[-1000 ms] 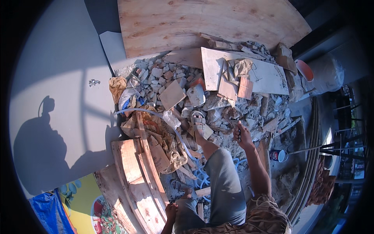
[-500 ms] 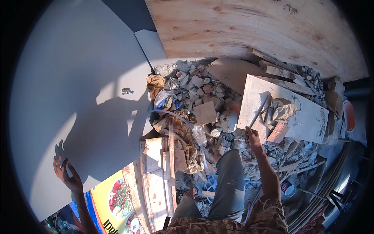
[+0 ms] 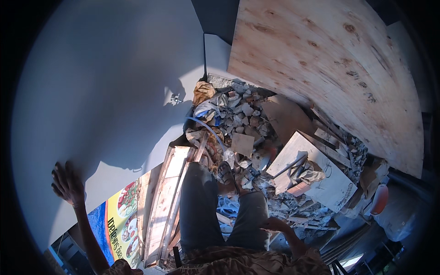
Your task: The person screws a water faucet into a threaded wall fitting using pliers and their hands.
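My left hand (image 3: 68, 183) rests with fingers spread against the pale grey wall (image 3: 101, 55). My right hand (image 3: 275, 225) is low beside my right leg with its fingers curled; what it holds, if anything, I cannot make out. My sandalled feet (image 3: 225, 173) stand among broken concrete and brick rubble (image 3: 243, 110). A small metal fixture (image 3: 175, 99) sits on the wall, above a pale blue hose (image 3: 204, 125) that runs down over the rubble.
A large plywood sheet (image 3: 321, 59) stands at the upper right. Loose boards (image 3: 162, 206) and a printed banner (image 3: 123, 229) lie at lower left. A white board (image 3: 332, 188) with scraps on it lies on the pile, near an orange-and-white bucket (image 3: 378, 200).
My left hand has risen from beside my leg to the wall. My right hand has dropped back from over the rubble toward my thigh. My body has moved closer to the wall.
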Action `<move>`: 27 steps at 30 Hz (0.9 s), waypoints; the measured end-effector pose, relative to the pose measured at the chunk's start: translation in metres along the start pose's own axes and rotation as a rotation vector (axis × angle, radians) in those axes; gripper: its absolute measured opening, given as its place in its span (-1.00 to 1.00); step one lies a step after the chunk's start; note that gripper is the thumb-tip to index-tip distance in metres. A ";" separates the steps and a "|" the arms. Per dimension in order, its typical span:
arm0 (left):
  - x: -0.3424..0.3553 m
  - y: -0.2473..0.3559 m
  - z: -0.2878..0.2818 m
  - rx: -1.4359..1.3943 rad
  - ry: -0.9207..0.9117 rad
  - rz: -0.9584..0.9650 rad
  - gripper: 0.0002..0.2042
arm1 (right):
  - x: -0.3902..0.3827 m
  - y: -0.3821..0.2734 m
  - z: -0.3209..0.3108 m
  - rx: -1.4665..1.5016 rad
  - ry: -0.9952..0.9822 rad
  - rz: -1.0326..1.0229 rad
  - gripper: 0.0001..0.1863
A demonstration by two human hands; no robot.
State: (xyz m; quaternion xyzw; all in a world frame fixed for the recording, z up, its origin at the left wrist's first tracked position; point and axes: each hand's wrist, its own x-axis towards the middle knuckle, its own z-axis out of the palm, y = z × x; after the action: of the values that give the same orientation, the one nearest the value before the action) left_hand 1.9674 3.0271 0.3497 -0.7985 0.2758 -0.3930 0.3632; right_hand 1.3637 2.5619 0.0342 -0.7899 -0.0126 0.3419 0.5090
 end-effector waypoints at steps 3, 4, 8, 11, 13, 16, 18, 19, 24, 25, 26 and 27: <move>0.008 0.003 -0.001 -0.026 0.043 0.025 -0.63 | 0.009 -0.025 -0.044 0.252 -0.180 0.409 -0.62; 0.005 0.003 0.001 -0.035 0.033 0.011 -0.65 | 0.010 -0.030 -0.058 0.321 -0.175 0.438 -0.63; -0.029 -0.010 0.024 -0.010 0.011 -0.005 -0.67 | -0.005 -0.035 -0.101 0.450 -0.135 0.306 -0.66; -0.013 -0.011 0.031 -0.016 0.068 0.045 -0.61 | -0.005 -0.027 -0.134 0.524 -0.144 0.402 -0.72; -0.014 -0.005 0.034 -0.005 0.057 0.045 -0.54 | 0.012 -0.019 -0.163 0.503 -0.180 0.336 -0.73; -0.048 -0.027 0.027 0.024 -0.066 -0.008 -0.47 | 0.036 -0.021 -0.214 0.387 -0.365 0.343 -0.66; -0.053 -0.023 0.029 0.039 -0.135 0.005 -0.51 | 0.059 -0.020 -0.263 0.345 -0.441 0.365 -0.66; -0.064 -0.024 0.025 0.039 -0.275 -0.044 -0.61 | 0.066 -0.026 -0.285 0.328 -0.478 0.377 -0.67; -0.067 -0.020 0.009 0.048 -0.430 -0.018 -0.68 | 0.072 -0.039 -0.405 0.245 -0.520 0.445 -0.68; -0.073 -0.023 0.006 0.051 -0.458 -0.045 -0.69 | 0.077 -0.039 -0.437 0.262 -0.524 0.483 -0.67; -0.080 -0.027 0.004 0.055 -0.487 -0.074 -0.71 | 0.079 -0.043 -0.464 0.214 -0.496 0.468 -0.64; -0.085 -0.023 0.001 0.059 -0.513 -0.109 -0.72 | 0.084 -0.040 -0.492 0.125 -0.504 0.447 -0.64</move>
State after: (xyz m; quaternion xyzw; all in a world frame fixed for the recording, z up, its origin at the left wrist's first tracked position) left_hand 1.9254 3.1025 0.3311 -0.8748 0.1196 -0.2045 0.4226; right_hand 1.7136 2.2205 0.1449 -0.6311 0.0565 0.6294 0.4499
